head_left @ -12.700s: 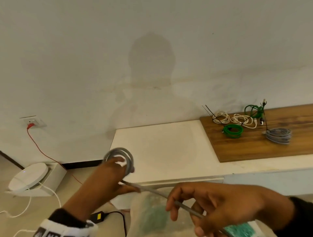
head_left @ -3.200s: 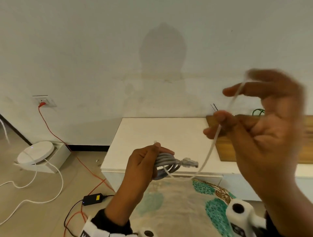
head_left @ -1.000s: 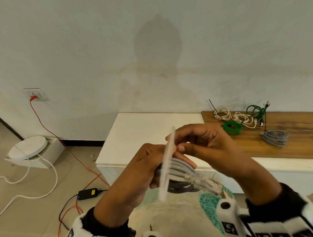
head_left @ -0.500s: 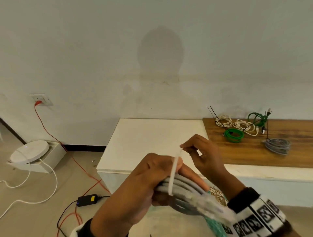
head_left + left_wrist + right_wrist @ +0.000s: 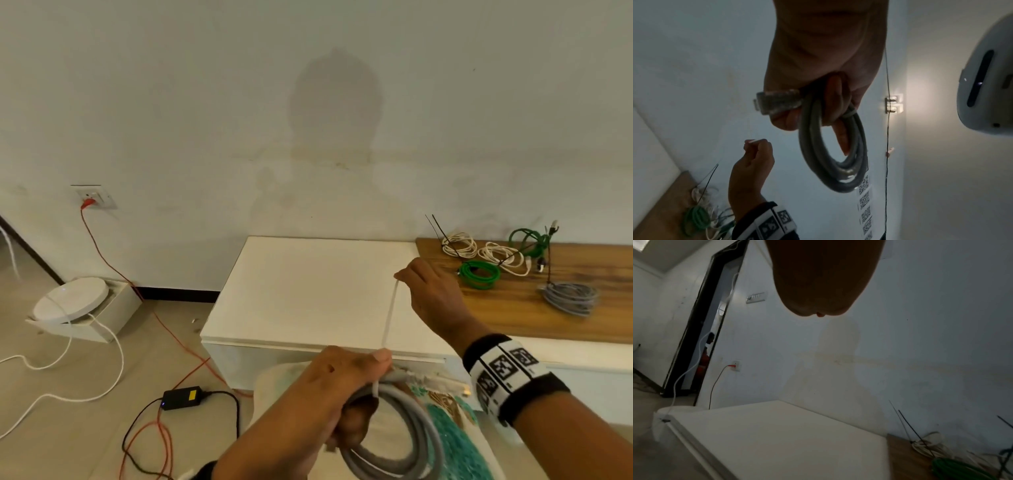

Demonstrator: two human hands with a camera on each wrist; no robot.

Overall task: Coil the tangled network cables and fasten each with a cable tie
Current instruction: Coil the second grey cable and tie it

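Observation:
My left hand (image 5: 342, 387) grips a coiled grey network cable (image 5: 404, 442) low in the head view, its clear plugs (image 5: 442, 382) pointing right. A white cable tie (image 5: 388, 318) is looped round the coil and runs up taut to my right hand (image 5: 407, 277), which pinches its free end above the white tabletop. In the left wrist view the left hand (image 5: 826, 104) has fingers through the grey coil (image 5: 830, 154), and the right hand (image 5: 754, 146) holds the tie's tip. The right wrist view shows only the back of the right hand (image 5: 822, 288).
On the wooden board (image 5: 520, 308) lie two white cable coils (image 5: 479, 250), green coils (image 5: 479, 272) and a grey coil (image 5: 568, 298), with black ties (image 5: 442, 229). The white table (image 5: 308, 287) is ahead. A power adapter (image 5: 181, 397), red and white cords and a round white device (image 5: 70, 301) are on the floor at left.
My right hand has drawn the cable tie's end upward and to the right, away from the coil, pulling the strap straight. The left hand keeps its grip on the grey coil, lower in view.

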